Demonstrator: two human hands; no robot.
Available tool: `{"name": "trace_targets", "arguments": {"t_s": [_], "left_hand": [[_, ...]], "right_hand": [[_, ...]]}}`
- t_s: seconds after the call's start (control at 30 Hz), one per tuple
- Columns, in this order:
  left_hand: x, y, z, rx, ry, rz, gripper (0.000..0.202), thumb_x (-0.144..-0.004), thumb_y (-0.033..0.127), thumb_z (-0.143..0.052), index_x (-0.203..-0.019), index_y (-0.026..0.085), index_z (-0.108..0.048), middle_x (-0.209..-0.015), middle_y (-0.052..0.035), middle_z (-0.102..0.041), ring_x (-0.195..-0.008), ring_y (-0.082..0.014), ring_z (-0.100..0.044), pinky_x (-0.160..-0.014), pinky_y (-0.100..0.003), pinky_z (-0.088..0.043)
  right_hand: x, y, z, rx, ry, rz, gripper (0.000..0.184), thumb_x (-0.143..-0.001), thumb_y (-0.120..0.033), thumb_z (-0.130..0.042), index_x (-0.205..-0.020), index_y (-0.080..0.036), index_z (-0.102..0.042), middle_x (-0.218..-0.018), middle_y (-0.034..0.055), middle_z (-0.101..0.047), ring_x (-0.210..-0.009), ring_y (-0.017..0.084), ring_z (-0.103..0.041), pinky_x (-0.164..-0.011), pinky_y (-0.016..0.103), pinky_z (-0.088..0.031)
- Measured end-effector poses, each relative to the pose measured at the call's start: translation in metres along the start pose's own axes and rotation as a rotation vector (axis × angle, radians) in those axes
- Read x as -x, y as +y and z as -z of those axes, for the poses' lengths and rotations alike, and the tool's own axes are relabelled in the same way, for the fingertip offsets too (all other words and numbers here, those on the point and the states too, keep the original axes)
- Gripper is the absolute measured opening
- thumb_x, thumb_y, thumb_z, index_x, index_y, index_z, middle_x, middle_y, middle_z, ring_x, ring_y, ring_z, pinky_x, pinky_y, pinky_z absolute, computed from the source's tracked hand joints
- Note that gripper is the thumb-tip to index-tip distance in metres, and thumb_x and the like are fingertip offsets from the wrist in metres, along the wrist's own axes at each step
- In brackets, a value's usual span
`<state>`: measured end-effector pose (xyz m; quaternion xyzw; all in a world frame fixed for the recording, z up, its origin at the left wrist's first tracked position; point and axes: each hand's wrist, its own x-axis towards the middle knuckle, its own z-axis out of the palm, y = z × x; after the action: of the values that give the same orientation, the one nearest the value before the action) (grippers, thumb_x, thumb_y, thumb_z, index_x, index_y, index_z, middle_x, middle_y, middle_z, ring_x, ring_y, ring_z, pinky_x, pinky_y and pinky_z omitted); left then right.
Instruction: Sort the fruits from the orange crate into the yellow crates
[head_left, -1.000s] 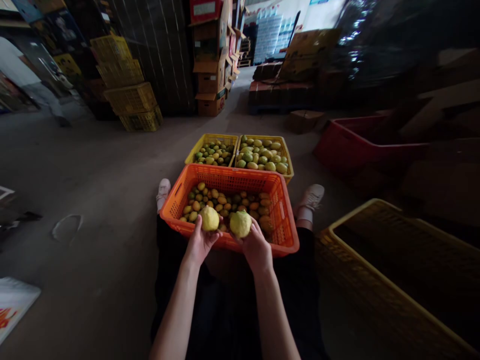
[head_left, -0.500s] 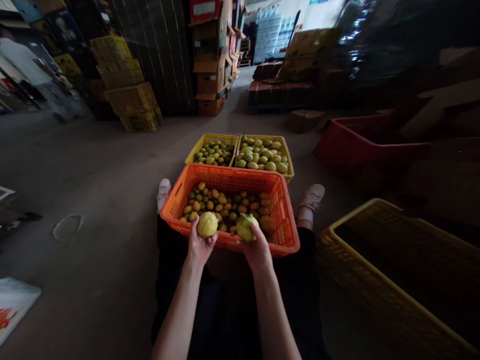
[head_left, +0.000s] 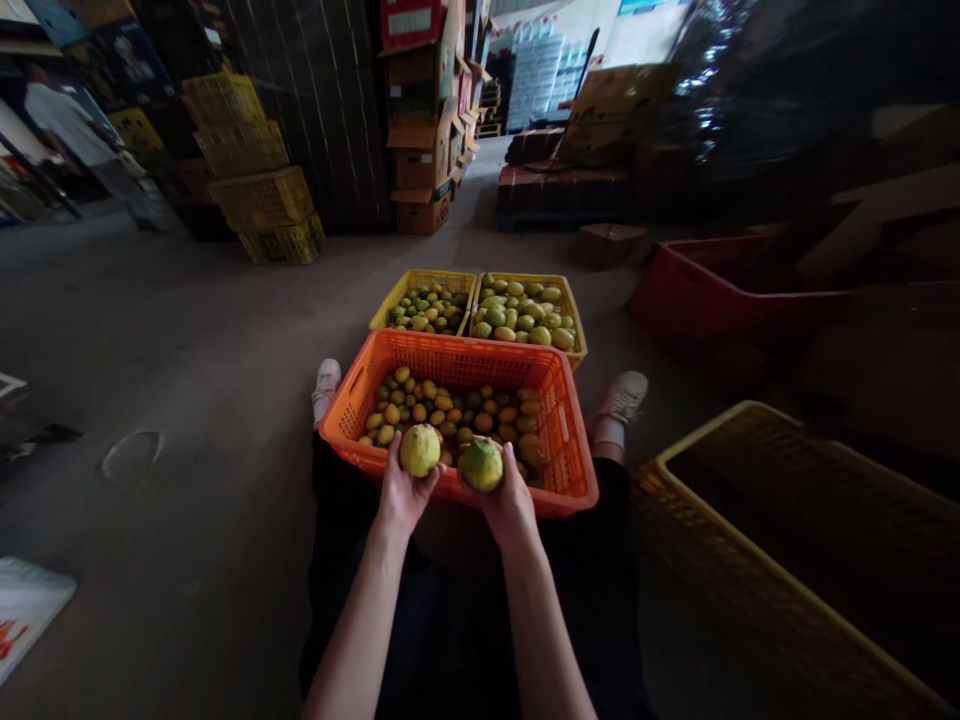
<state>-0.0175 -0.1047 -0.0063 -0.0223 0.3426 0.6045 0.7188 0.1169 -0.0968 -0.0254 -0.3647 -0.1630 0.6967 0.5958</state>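
Note:
My left hand [head_left: 405, 496] is closed round a pale yellow-green round fruit [head_left: 420, 450], which looks like a lemon or similar citrus. A greener fruit of the same sort [head_left: 481, 465] sits in my right hand [head_left: 513, 500], its green top turned up. Both hands are over the near rim of an orange plastic crate [head_left: 576, 440]. Inside that crate lie many small yellow, orange and green fruits [head_left: 420, 411]. Behind it stand two yellow crates, the left one [head_left: 381, 306] with small green-yellow fruits and the right one [head_left: 580, 322] with larger ones.
A big yellow crate [head_left: 675, 470] stands at my right, with a red crate [head_left: 697, 290] beyond it. Yellow crates [head_left: 262, 197] and cardboard boxes [head_left: 420, 170] are stacked at the back. A person [head_left: 75, 130] is at the far left. A white bag [head_left: 30, 610] lies on the floor.
The fruit in my right hand has turned, so its green part now faces up, and that hand has moved slightly left. My left hand has shifted slightly right. The far person has moved right.

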Motion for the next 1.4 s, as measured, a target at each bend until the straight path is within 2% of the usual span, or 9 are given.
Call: {"name": "trace_targets", "arguments": {"t_s": [0.2, 0.37, 0.47, 0.63, 0.8, 0.93, 1.07, 1.17, 1.4], "left_hand": [[-0.008, -0.001, 0.010, 0.005, -0.061, 0.039, 0.037, -0.092, 0.039, -0.041, -0.115, 0.015, -0.059, -0.079, -0.0091, -0.068, -0.043, -0.0069, -0.052, -0.035, -0.014, -0.041], [-0.014, -0.005, 0.014, 0.036, -0.075, 0.064, 0.039, -0.092, 0.032, -0.045, -0.128, 0.020, -0.050, -0.089, -0.0093, -0.069, -0.069, -0.0160, -0.067, -0.056, -0.024, -0.056], [-0.010, -0.006, 0.009, 0.047, -0.075, 0.062, 0.042, -0.093, 0.034, -0.041, -0.132, 0.021, -0.046, -0.089, -0.0082, -0.070, -0.072, -0.0183, -0.068, -0.060, -0.028, -0.057], [-0.001, -0.004, 0.002, 0.034, -0.098, 0.092, 0.046, -0.094, 0.039, -0.040, -0.133, 0.017, -0.044, -0.093, -0.0102, -0.070, -0.066, -0.0164, -0.068, -0.052, -0.022, -0.056], [0.000, -0.002, 0.003, 0.052, -0.105, 0.105, 0.050, -0.090, 0.043, -0.046, -0.132, 0.016, -0.045, -0.099, -0.0115, -0.069, -0.064, -0.0156, -0.068, -0.049, -0.019, -0.055], [0.000, -0.004, 0.002, 0.067, -0.079, 0.122, 0.049, -0.092, 0.048, -0.039, -0.124, 0.013, -0.051, -0.094, -0.0121, -0.069, -0.056, -0.0136, -0.066, -0.044, -0.018, -0.053], [0.000, -0.008, 0.001, 0.098, -0.121, 0.108, 0.045, -0.093, 0.046, -0.036, -0.110, 0.010, -0.057, -0.099, -0.0137, -0.068, -0.065, -0.0146, -0.067, -0.053, -0.020, -0.056], [0.000, -0.009, 0.004, 0.115, -0.185, 0.084, 0.035, -0.093, 0.039, -0.040, -0.103, 0.013, -0.061, -0.103, -0.0102, -0.067, -0.073, -0.0159, -0.067, -0.060, -0.024, -0.057], [0.001, -0.011, 0.013, 0.083, -0.301, 0.077, 0.024, -0.087, 0.036, -0.051, -0.081, 0.016, -0.064, -0.082, -0.0035, -0.064, -0.066, -0.0133, -0.063, -0.055, -0.023, -0.054]], "right_hand": [[0.001, 0.000, 0.003, -0.039, -0.099, 0.018, 0.032, -0.069, -0.045, -0.069, -0.091, -0.023, -0.062, -0.079, -0.0006, -0.067, -0.062, 0.014, -0.062, -0.047, 0.023, -0.047], [0.006, -0.006, 0.000, -0.016, -0.157, -0.019, 0.026, -0.070, -0.043, -0.065, -0.082, -0.021, -0.063, -0.064, -0.0015, -0.061, -0.045, 0.011, -0.053, -0.031, 0.018, -0.031], [0.007, -0.009, -0.001, -0.054, -0.149, -0.094, 0.030, -0.071, -0.046, -0.062, -0.078, -0.017, -0.066, -0.062, 0.0028, -0.064, -0.051, 0.014, -0.058, -0.034, 0.019, -0.038], [0.005, -0.006, 0.000, -0.095, -0.188, -0.045, 0.029, -0.073, -0.043, -0.060, -0.090, -0.020, -0.067, -0.071, 0.0014, -0.067, -0.050, 0.014, -0.059, -0.034, 0.021, -0.041], [0.003, -0.003, 0.001, -0.163, -0.053, -0.088, 0.032, -0.073, -0.047, -0.062, -0.087, -0.019, -0.066, -0.078, 0.0026, -0.071, -0.061, 0.016, -0.065, -0.048, 0.025, -0.052], [-0.001, -0.001, 0.002, -0.186, -0.005, -0.142, 0.029, -0.072, -0.046, -0.065, -0.081, -0.018, -0.065, -0.077, 0.0038, -0.071, -0.067, 0.019, -0.067, -0.056, 0.031, -0.056], [-0.002, 0.001, 0.003, -0.243, 0.015, -0.144, 0.023, -0.073, -0.040, -0.067, -0.081, -0.018, -0.064, -0.074, 0.0025, -0.071, -0.068, 0.018, -0.067, -0.060, 0.029, -0.056], [0.000, 0.001, 0.003, -0.248, -0.053, -0.165, 0.021, -0.072, -0.036, -0.069, -0.081, -0.017, -0.065, -0.076, 0.0041, -0.071, -0.068, 0.017, -0.066, -0.058, 0.027, -0.055], [0.008, 0.007, 0.003, -0.175, -0.331, -0.023, 0.024, -0.072, -0.043, -0.066, -0.070, -0.019, -0.064, -0.072, 0.0020, -0.066, -0.061, 0.017, -0.063, -0.041, 0.023, -0.046]]}}
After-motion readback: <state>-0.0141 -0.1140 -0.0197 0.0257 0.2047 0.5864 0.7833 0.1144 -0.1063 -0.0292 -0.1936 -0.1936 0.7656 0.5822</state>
